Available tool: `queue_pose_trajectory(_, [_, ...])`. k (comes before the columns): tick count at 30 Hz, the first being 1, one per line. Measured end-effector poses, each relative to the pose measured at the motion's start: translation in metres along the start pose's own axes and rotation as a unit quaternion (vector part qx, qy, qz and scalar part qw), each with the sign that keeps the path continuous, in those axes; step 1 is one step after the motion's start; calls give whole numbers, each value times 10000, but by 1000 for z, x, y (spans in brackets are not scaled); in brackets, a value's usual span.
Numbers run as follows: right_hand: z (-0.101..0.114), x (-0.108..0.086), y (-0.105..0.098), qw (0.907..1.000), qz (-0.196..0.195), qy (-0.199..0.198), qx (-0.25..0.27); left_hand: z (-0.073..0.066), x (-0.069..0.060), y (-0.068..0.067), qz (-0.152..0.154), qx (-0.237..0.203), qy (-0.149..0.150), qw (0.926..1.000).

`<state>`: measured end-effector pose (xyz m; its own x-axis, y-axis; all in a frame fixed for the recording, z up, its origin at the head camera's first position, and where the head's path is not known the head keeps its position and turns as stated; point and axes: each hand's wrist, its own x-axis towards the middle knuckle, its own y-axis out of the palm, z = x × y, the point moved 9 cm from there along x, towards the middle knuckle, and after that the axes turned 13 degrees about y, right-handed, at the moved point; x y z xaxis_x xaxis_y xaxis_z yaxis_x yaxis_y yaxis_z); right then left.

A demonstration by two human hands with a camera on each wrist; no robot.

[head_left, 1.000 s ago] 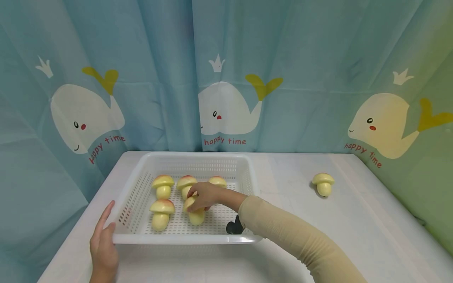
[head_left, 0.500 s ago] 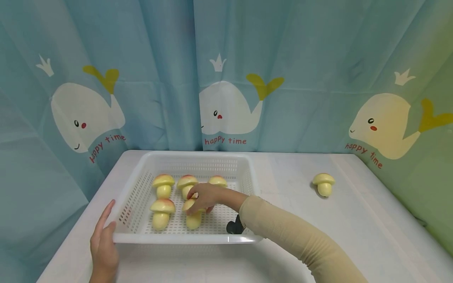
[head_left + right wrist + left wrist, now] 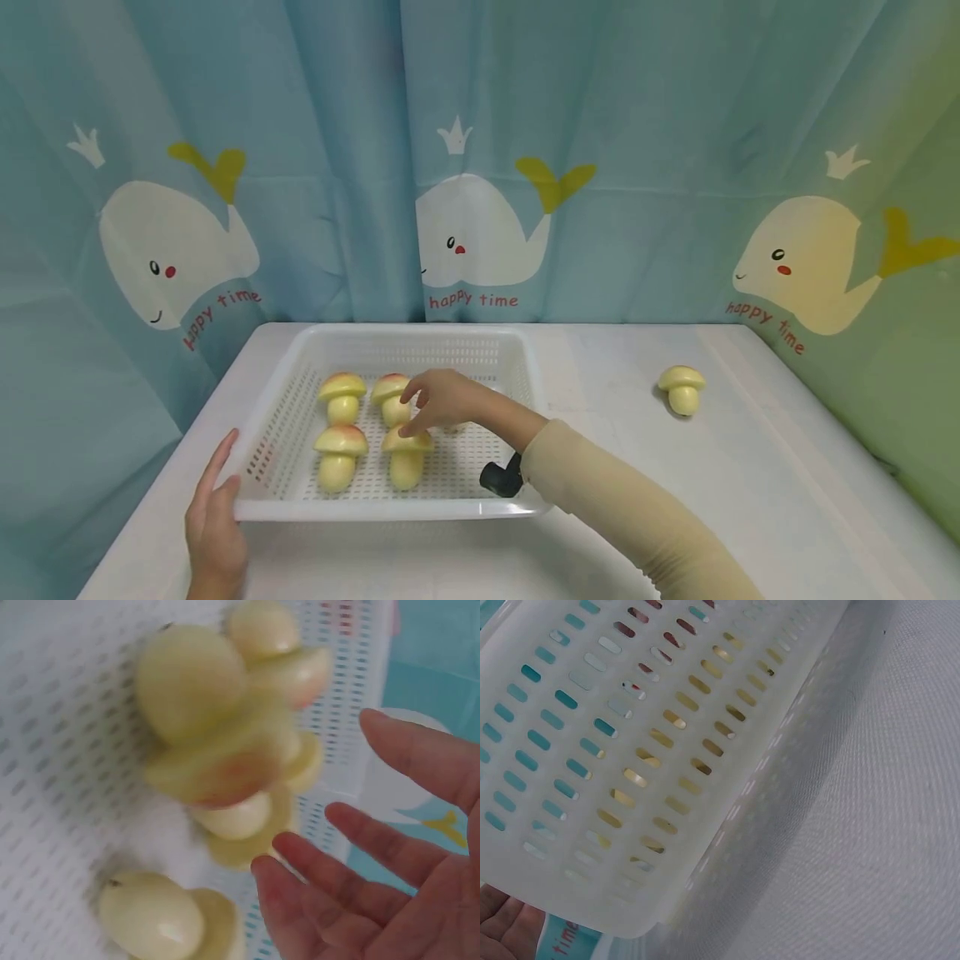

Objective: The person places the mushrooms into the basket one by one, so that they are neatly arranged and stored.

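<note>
A white slotted plastic basket [image 3: 390, 510] holds several yellow toy mushrooms with pink-tinged caps. My left hand [image 3: 215, 533] rests against its front left corner, fingers extended. In the left wrist view, the basket wall [image 3: 592, 825] fills much of the frame, and part of the hand [image 3: 508, 930] shows at lower left. My right hand [image 3: 446, 398] is over the basket, fingers apart and holding nothing, just above the front mushroom [image 3: 407, 468]. The right wrist view shows that hand [image 3: 382, 892] spread beside a blurred mushroom [image 3: 191, 682]. A mushroom at the back right is mostly hidden behind the hand.
Another toy mushroom [image 3: 682, 390] stands on the white table [image 3: 600, 367] to the right of the basket. A black wrist device [image 3: 501, 477] hangs below my right sleeve. A blue curtain [image 3: 337, 100] with whale prints runs behind the table.
My right hand has let go of the front mushroom and risen slightly. That mushroom, earlier tilted and moved in the fingers, now stands beside the front left one. My left hand stays put.
</note>
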<state>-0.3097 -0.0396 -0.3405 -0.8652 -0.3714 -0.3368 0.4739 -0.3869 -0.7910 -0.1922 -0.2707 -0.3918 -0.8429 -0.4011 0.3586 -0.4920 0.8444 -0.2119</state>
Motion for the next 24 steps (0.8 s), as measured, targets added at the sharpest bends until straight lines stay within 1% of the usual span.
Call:
queue_pose_trajectory(3, [3,-8,-10,9994,-49,-229,268,0,0,0,-35,0,-39,10000])
queue_pose_trajectory(8, [6,-23,-33,9950,-276,-592,750,1,0,2,39,-46,-92,9999])
queue_pose_trajectory(15, [0,-36,-60,9869,-611,-938,1159,2,-1,2,74,-104,-104,9999])
queue_pose_trajectory(18, [-8,-38,-67,9857,-692,-900,1245,1,-1,3,79,-98,-86,9999])
queue_pose_trajectory(24, [-28,-41,-79,9843,-868,-553,1435,0,-2,1,71,-101,-9,9999])
